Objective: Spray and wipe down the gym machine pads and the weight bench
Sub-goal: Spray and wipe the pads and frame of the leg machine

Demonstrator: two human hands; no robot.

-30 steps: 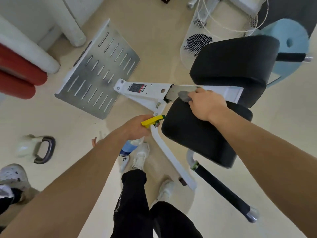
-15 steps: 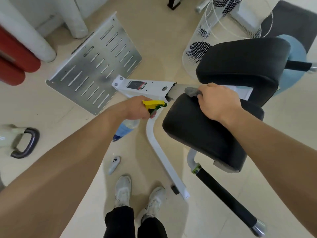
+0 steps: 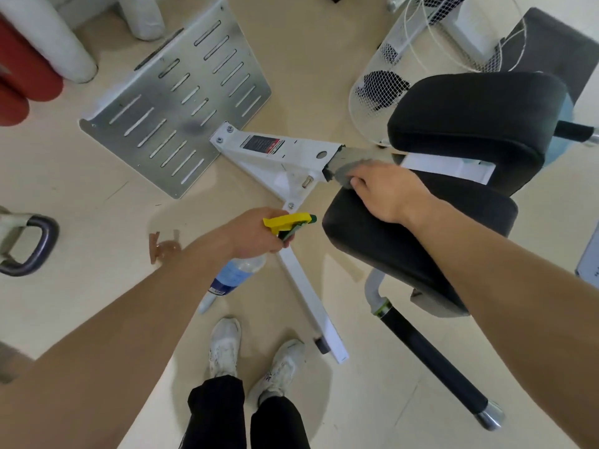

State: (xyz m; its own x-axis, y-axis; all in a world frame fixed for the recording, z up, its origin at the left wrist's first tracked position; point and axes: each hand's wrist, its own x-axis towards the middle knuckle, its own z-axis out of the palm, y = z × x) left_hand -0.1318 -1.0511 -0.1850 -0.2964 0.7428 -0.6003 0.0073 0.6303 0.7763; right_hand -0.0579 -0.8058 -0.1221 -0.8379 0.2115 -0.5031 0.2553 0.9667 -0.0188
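Note:
My left hand (image 3: pixel 251 236) grips a clear spray bottle (image 3: pixel 238 273) with a yellow and green trigger head (image 3: pixel 288 223), its nozzle pointing right toward the near black pad (image 3: pixel 398 247). My right hand (image 3: pixel 387 189) presses a grey cloth (image 3: pixel 351 171) against the far left edge of that pad, by the end of the white frame beam (image 3: pixel 285 150). A second, larger black pad (image 3: pixel 470 124) sits beyond it on the same machine.
A slotted metal footplate (image 3: pixel 175 105) lies on the floor at the upper left. A kettlebell (image 3: pixel 22 244) stands at the left edge. A white wire basket (image 3: pixel 389 76) is behind the pads. A black-gripped handle bar (image 3: pixel 434 361) juts out at the lower right. My feet (image 3: pixel 252 358) stand beside the white leg.
My left hand with the bottle dipped lower and left, away from the frame joint. My right hand slid the cloth leftward along the pad's far edge. The view tilted.

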